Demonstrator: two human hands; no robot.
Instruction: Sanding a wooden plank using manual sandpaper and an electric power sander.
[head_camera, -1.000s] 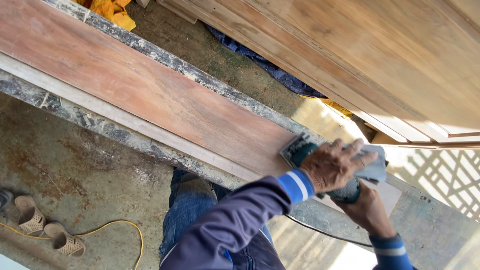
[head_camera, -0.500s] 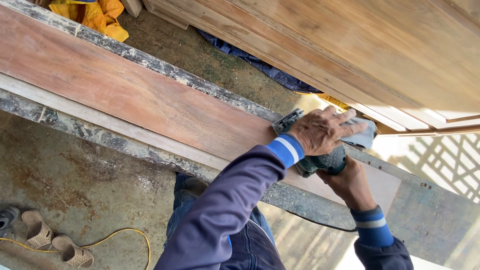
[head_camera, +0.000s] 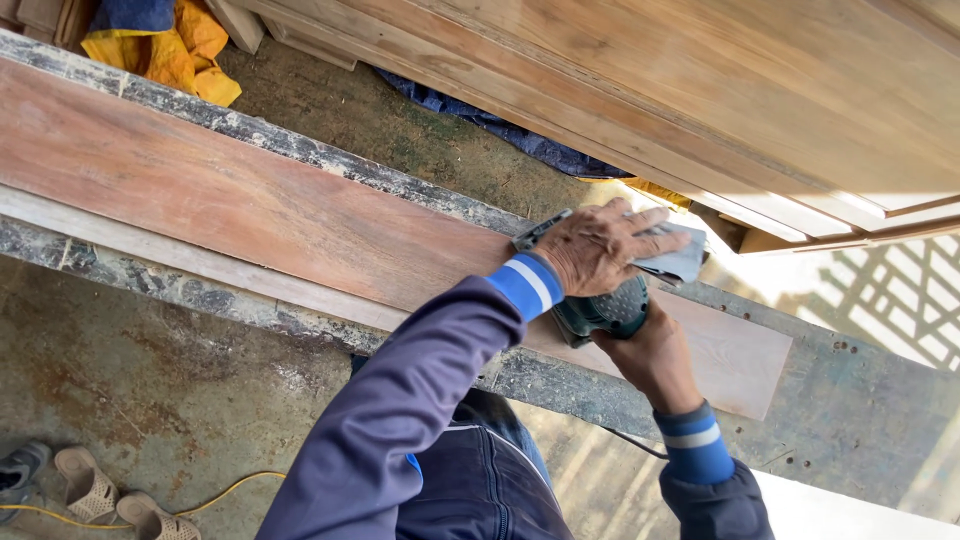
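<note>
Down at the far left, a pair of sandals (head_camera: 90, 485) and a thin yellow cord (head_camera: 240, 485) lie on the stained concrete floor, and a crumpled yellow cloth (head_camera: 160, 45) sits beyond the desk's far edge. The desk (head_camera: 150, 285) itself is a long, rough slab, speckled grey and chipped along its near edge. On it lies a reddish wooden plank (head_camera: 230, 195), flat and lengthwise, its grain dull and dusty, paler toward its right end.

The work in hand looks like sanding, and the sander (head_camera: 605, 310), a squat teal machine with a ribbed body, sits on the plank near its right end, close to the desk's far edge. The left hand (head_camera: 600, 245) lies over its top, fingers spread and pressing down, with a grey sheet (head_camera: 675, 260) under the fingertips. The right hand (head_camera: 650, 355) is clamped round the near side of the body. Both sleeves are dark blue with striped cuffs.

As I judge it, a further pass calls for keeping the pad flat and the pressure even, running along the grain.

Further right and beyond, pale smooth timber panels (head_camera: 700, 90) lean overhead, a blue tarp (head_camera: 500, 130) is bunched below them, and a lattice shadow (head_camera: 880, 300) falls past the desk's right end.
</note>
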